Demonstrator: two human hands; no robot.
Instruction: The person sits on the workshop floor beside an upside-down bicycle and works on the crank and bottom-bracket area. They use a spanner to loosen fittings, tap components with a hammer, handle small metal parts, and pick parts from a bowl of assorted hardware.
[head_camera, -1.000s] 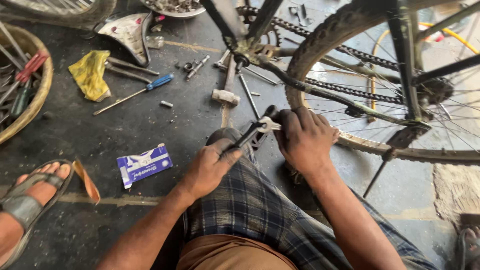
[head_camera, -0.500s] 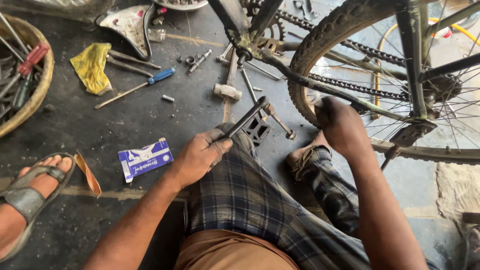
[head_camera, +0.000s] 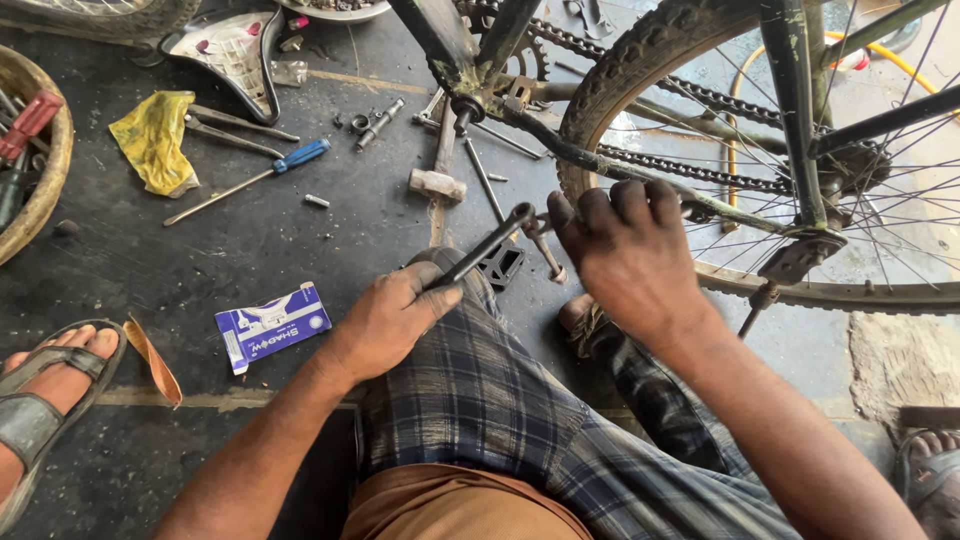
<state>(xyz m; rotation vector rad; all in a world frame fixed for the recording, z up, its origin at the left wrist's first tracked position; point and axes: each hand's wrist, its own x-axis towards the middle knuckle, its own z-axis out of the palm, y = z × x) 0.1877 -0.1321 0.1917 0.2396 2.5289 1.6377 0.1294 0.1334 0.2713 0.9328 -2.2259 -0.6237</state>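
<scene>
Head view showed the left hand (head_camera: 392, 318) gripping a black crank arm (head_camera: 487, 247) with pedal (head_camera: 502, 266) mid-frame, the right hand (head_camera: 628, 252) spread, empty, beside the rear wheel (head_camera: 640, 60); refitting likely needed alignment.

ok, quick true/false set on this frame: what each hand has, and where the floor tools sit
1. The left hand grips a black crank arm. True.
2. The right hand holds the hammer. False: the hammer lies on the floor, untouched; the right hand, fingers spread, holds nothing visible.
3. A blue-handled screwdriver lies by a yellow rag. True.
4. The blue and white box sits on the bicycle wheel. False: it lies on the floor, left of the left hand.
5. The bicycle chain is on the bicycle. True.
</scene>
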